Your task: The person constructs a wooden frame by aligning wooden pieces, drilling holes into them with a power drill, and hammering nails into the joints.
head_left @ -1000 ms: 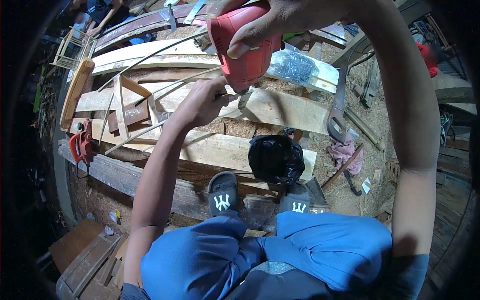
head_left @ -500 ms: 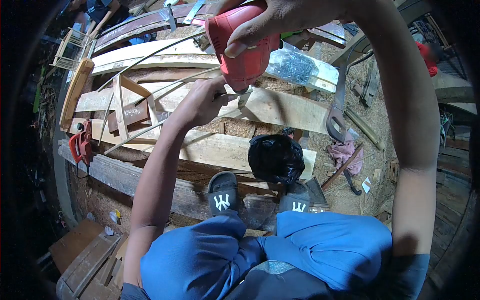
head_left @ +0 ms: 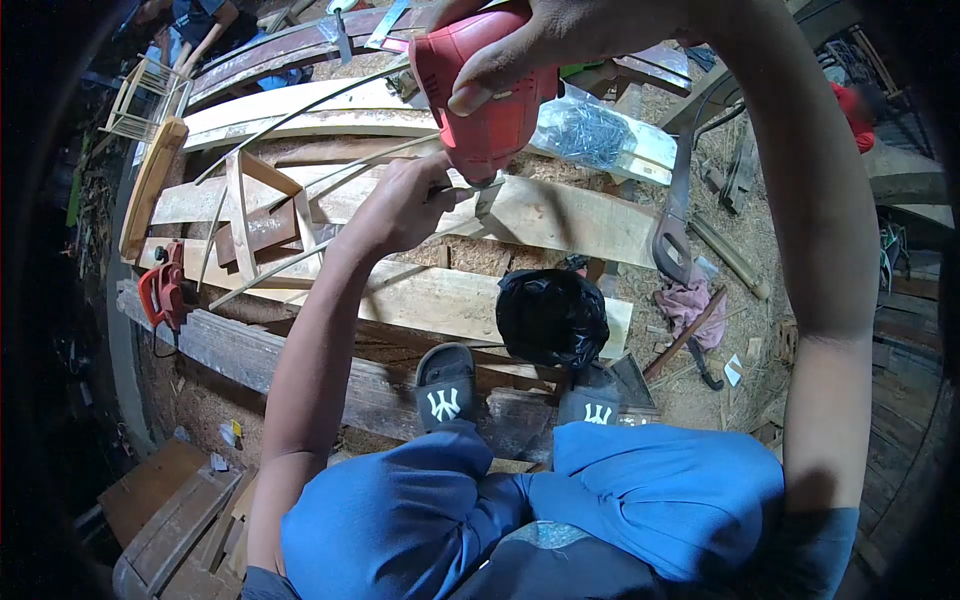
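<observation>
Near the top centre, my right hand [head_left: 545,50] is wrapped round a red power tool [head_left: 490,120], its nose pointing down. Just below and left of that nose, my left hand [head_left: 405,205] is closed on a thin strip [head_left: 487,190], whose far part shows under the tool's tip. Both are above a pale wooden plank [head_left: 590,225]. The tool's tip is too small to tell whether it touches the strip. Part of my right hand is cut off by the frame's top edge.
A black plastic bag [head_left: 552,318] is open before my feet. A handsaw [head_left: 672,245] and pink cloth [head_left: 690,310] lie to the right. At left are a red planer [head_left: 163,290] and a wooden frame [head_left: 240,215]. Two other people show at the upper left and right edges.
The red tool has shifted very slightly left and down with my right hand. My left hand stays in nearly the same place, still closed on the strip.
</observation>
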`<state>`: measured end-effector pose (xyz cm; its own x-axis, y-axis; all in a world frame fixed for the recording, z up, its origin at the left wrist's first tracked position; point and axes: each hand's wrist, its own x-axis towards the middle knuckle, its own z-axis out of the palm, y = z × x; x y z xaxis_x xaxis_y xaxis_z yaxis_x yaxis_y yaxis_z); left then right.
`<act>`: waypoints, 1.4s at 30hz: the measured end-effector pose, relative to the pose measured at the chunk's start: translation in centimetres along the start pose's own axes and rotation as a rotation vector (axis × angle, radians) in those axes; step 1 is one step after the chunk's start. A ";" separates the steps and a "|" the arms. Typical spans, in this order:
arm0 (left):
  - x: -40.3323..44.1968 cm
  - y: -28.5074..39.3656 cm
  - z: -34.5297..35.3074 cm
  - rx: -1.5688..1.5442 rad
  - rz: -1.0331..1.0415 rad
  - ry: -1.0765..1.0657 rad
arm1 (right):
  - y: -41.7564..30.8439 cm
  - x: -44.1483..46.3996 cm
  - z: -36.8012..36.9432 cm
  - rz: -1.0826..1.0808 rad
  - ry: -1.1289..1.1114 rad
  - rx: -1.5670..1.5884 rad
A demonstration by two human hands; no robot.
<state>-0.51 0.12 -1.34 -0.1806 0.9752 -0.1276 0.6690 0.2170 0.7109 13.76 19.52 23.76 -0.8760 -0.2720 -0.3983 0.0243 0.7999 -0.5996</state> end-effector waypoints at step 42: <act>-0.1 0.3 -0.2 0.004 0.004 -0.001 | -0.2 -0.2 1.7 0.050 0.173 -0.156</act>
<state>-0.44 0.06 -1.02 -0.1768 0.9762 -0.1257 0.6728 0.2131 0.7085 14.78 18.51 22.81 -0.9454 -0.1447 -0.2921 0.0071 0.8867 -0.4622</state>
